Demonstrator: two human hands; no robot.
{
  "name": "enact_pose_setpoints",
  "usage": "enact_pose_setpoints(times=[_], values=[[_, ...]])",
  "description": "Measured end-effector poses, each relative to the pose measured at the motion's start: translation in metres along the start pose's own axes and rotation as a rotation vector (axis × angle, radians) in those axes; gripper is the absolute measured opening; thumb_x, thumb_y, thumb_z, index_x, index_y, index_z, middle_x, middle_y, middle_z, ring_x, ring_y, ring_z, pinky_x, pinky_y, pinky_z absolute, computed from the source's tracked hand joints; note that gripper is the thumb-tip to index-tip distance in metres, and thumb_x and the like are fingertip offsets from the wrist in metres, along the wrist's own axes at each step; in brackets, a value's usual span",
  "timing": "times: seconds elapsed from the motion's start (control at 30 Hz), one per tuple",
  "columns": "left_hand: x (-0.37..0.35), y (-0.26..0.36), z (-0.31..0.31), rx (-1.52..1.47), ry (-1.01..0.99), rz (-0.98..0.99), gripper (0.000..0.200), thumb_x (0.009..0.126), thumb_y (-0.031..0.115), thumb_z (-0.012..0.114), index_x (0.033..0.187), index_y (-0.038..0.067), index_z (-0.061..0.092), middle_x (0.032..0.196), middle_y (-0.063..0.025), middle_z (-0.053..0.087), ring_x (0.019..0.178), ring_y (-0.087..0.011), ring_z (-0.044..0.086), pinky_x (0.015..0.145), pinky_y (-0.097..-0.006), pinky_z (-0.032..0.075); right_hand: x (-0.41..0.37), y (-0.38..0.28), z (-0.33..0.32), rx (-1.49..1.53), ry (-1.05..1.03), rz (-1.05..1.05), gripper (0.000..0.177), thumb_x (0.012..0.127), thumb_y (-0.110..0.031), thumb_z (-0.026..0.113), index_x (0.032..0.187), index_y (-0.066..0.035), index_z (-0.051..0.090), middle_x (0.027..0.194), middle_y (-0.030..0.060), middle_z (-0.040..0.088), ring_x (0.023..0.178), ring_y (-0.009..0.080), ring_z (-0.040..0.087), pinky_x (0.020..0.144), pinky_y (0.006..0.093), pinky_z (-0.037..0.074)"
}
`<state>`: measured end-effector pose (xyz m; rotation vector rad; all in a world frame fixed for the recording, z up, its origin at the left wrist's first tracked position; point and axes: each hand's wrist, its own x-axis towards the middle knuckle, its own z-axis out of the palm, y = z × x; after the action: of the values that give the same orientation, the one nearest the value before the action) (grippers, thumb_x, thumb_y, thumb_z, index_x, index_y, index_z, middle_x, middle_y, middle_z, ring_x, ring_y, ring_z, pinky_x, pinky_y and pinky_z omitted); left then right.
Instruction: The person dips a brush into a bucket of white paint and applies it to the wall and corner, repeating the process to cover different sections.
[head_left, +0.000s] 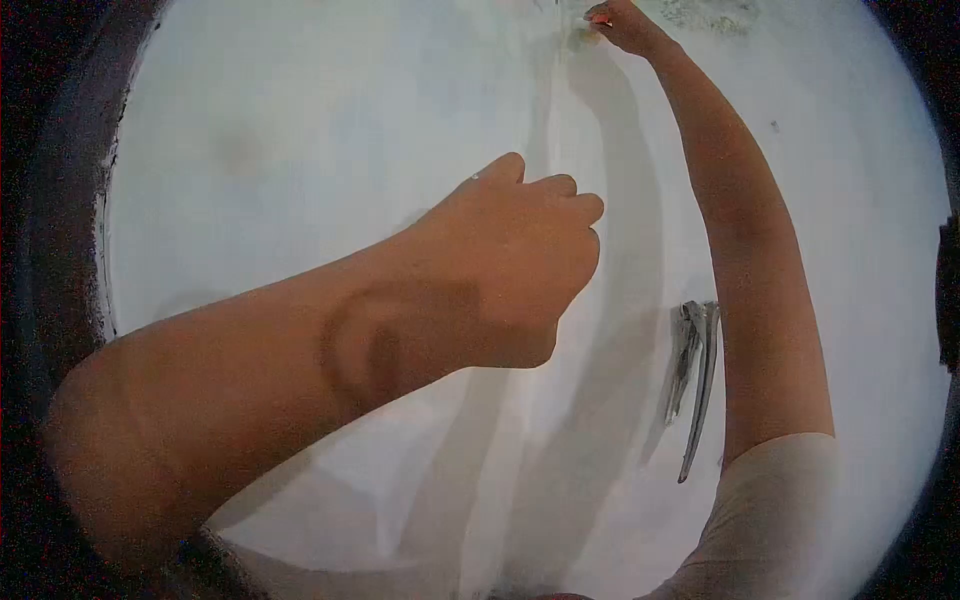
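My left hand [535, 260] is closed in a fist in the middle of the view, its back towards me. Its curled fingers hide whatever it may hold; a tiny pale speck shows by the thumb. High up, at the top edge, my right hand [628, 28] reaches to the white surface [300, 150]. A small orange-red piece [600, 19] shows between its fingers, too small to name. Just beside the fingers is a dull yellowish-green smudge on the surface.
A dark grey metal fitting [700, 385] with long narrow bars stands beside my right forearm, partly hidden by it. Greenish-grey stains [710, 14] mark the surface at the upper right. A dark edge [85, 180] runs down the left side. Arm shadows fall across the middle.
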<state>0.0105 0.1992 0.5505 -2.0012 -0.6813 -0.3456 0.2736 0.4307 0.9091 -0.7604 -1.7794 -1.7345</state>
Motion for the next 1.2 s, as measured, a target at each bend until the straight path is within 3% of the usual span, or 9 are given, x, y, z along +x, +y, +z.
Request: enact_pose_setpoints(times=[0.03, 0.27, 0.4, 0.6, 0.7, 0.93, 0.97, 1.07, 1.2], values=[[-0.001, 0.002, -0.001, 0.018, -0.04, -0.01, 0.019, 0.069, 0.003, 0.063, 0.087, -0.001, 0.064, 0.095, -0.0103, 0.058, 0.095, -0.025, 0.056, 0.077, -0.039, 0.044, 0.002, 0.004, 0.018, 0.11, 0.28, -0.095, 0.011, 0.084, -0.004, 0.061, 0.075, -0.002, 0.065, 0.081, 0.0196, 0.067, 0.085, 0.0402, 0.063, 0.077, 0.0497, 0.049], [-0.003, 0.001, 0.008, -0.005, 0.045, 0.032, 0.013, 0.067, 0.003, 0.063, 0.08, 0.002, 0.062, 0.09, -0.0077, 0.056, 0.092, -0.0226, 0.056, 0.075, -0.0379, 0.042, 0.013, 0.004, 0.053, 0.016, 0.289, -0.206, 0.008, 0.08, -0.007, 0.061, 0.076, -0.003, 0.066, 0.082, 0.0198, 0.067, 0.086, 0.0375, 0.064, 0.078, 0.0493, 0.051], [-0.008, 0.003, 0.015, 0.027, 0.066, 0.04, 0.011, 0.068, 0.004, 0.064, 0.079, 0.003, 0.061, 0.088, -0.0074, 0.054, 0.089, -0.0224, 0.055, 0.073, -0.0374, 0.042, -0.001, -0.048, -0.018, -0.07, -0.368, -0.136, 0.015, 0.086, -0.008, 0.06, 0.075, -0.003, 0.068, 0.082, 0.0187, 0.067, 0.085, 0.0325, 0.065, 0.079, 0.0452, 0.051], [-0.011, 0.007, 0.016, 0.017, 0.112, 0.086, 0.008, 0.069, 0.003, 0.064, 0.076, 0.003, 0.06, 0.083, -0.0051, 0.053, 0.085, -0.0215, 0.055, 0.069, -0.0374, 0.041, -0.022, -0.048, -0.065, 0.454, -0.31, -0.088, 0.015, 0.09, -0.015, 0.073, 0.098, -0.003, 0.078, 0.095, 0.0092, 0.076, 0.088, 0.021, 0.07, 0.087, 0.0343, 0.056], [-0.009, 0.005, 0.019, 0.03, 0.15, 0.063, 0.005, 0.073, 0.009, 0.068, 0.075, 0.005, 0.068, 0.084, -0.0053, 0.058, 0.085, -0.0203, 0.056, 0.073, -0.0344, 0.042, -0.022, -0.072, -0.085, 0.728, -0.349, 0.273, 0.018, 0.091, -0.018, 0.073, 0.095, -0.001, 0.078, 0.089, 0.0121, 0.075, 0.079, 0.018, 0.069, 0.078, 0.0364, 0.057], [-0.01, 0.006, 0.022, -0.09, 0.1, 0.054, 0.026, 0.069, 0.003, 0.065, 0.095, -0.003, 0.062, 0.104, -0.0119, 0.059, 0.103, -0.0247, 0.057, 0.086, -0.0413, 0.046, 0.009, -0.027, -0.016, 0.551, -0.159, -0.062, 0.015, 0.093, -0.014, 0.067, 0.085, -0.005, 0.077, 0.086, 0.0092, 0.075, 0.081, 0.0228, 0.067, 0.073, 0.0393, 0.054], [-0.01, 0.007, 0.019, -0.091, 0.059, 0.049, 0.024, 0.07, 0.002, 0.065, 0.093, -0.003, 0.062, 0.104, -0.0124, 0.059, 0.103, -0.0249, 0.057, 0.088, -0.0424, 0.046, 0.012, -0.027, -0.008, 0.167, -0.01, -0.209, 0.017, 0.095, -0.012, 0.062, 0.088, -0.006, 0.076, 0.094, 0.0138, 0.074, 0.087, 0.0293, 0.067, 0.08, 0.0436, 0.053], [-0.007, 0.005, 0.028, -0.021, 0.187, 0.073, 0.009, 0.073, 0.004, 0.065, 0.082, 0.002, 0.067, 0.091, -0.0079, 0.058, 0.089, -0.0211, 0.056, 0.074, -0.0347, 0.042, 0.002, -0.016, 0.029, 0.086, 0.086, 0.03, 0.015, 0.094, -0.012, 0.061, 0.092, -0.008, 0.076, 0.099, 0.0154, 0.072, 0.093, 0.035, 0.065, 0.086, 0.0473, 0.051], [-0.009, 0.007, 0.021, -0.007, 0.193, 0.055, 0.014, 0.076, 0.006, 0.065, 0.088, -0.001, 0.068, 0.094, -0.0097, 0.06, 0.093, -0.0217, 0.057, 0.082, -0.0364, 0.045, 0.007, -0.013, 0.031, 0.123, 0.113, -0.004, 0.014, 0.095, -0.011, 0.06, 0.094, -0.007, 0.074, 0.098, 0.0149, 0.071, 0.09, 0.0335, 0.065, 0.082, 0.0444, 0.05]])
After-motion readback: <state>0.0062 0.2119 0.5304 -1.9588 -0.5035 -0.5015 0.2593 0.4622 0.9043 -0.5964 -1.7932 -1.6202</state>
